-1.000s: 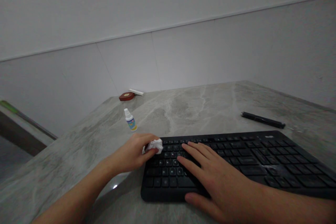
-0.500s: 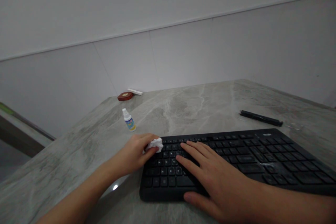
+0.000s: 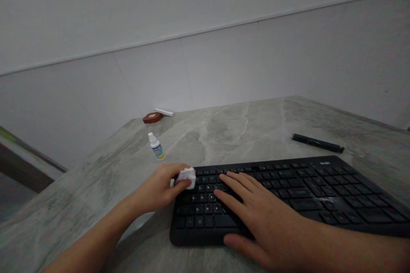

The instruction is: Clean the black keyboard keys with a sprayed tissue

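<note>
Black rectangular plastic keyboard [image 3: 303,193] was found lying flat on a grey marble-patterned tabletop [image 3: 224,136], at four o'clock from the centre of the view, its right end cut off by the edge. Directions below were taken from the keyboard's middle, with twelve o'clock toward the pale grey wall [image 3: 218,68]. At the keyboard's ten o'clock corner, a crumpled white tissue [image 3: 188,176] was grasped by the left hand [image 3: 160,184], pinched between thumb and fingers; whether it was pressed onto the keys could not be determined. On the nine o'clock side, keys were covered by the right hand [image 3: 256,209], which was spread palm down, its thumb extended by the near edge; nothing was gripped by it. A whitish patch [image 3: 325,199] was noted on the keys at three o'clock. Outward at ten o'clock, just beyond the left hand, a small white bottle [image 3: 156,147] with a blue-and-yellow label was seen standing. Farther out that way, near the wall, a flat reddish-brown case [image 3: 151,118] was recorded beside a slim white strip [image 3: 164,112]. A slender black pen-like object [image 3: 317,143] was found lying at one o'clock, apart from the keyboard.
</note>
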A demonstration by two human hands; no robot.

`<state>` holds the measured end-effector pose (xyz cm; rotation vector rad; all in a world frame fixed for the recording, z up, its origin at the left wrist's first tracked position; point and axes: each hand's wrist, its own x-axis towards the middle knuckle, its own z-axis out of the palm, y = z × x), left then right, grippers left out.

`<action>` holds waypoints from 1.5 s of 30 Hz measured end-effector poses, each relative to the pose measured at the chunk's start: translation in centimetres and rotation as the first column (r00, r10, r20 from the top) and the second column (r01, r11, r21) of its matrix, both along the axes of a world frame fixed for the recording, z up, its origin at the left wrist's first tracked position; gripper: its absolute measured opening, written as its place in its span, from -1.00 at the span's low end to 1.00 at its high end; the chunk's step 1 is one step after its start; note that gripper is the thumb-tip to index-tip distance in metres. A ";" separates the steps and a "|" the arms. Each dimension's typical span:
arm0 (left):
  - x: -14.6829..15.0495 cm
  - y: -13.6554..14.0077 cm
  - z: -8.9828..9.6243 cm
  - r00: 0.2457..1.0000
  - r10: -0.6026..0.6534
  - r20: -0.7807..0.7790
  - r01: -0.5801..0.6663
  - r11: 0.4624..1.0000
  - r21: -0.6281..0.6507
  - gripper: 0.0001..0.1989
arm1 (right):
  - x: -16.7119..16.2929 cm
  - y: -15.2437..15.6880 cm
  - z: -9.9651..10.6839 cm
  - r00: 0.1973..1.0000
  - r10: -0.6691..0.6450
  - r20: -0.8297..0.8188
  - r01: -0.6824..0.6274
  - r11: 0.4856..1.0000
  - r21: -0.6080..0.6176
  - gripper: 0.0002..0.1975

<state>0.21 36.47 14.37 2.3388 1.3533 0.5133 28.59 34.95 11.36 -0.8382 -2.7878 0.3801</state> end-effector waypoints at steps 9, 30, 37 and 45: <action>-0.4 0.1 -0.2 0.996 -0.002 -0.084 0.008 0.998 0.068 -0.85 | 0.1 0.1 -0.3 0.998 0.003 -0.057 -0.002 1.000 0.010 -0.31; 1.0 0.2 -1.6 0.987 -0.146 -0.070 0.161 0.936 0.315 -0.77 | -0.1 0.0 0.2 1.000 -0.004 -0.007 0.004 1.000 -0.001 -0.30; 1.2 0.3 -1.7 0.985 -0.160 -0.062 0.171 0.942 0.290 -0.78 | 0.0 0.1 0.0 1.000 0.007 -0.025 -0.007 1.000 0.015 -0.31; 1.7 0.7 -1.5 0.975 -0.194 -0.111 0.219 0.930 0.295 -0.78 | -0.1 0.2 -0.3 1.000 0.005 -0.019 -0.004 0.999 0.036 -0.31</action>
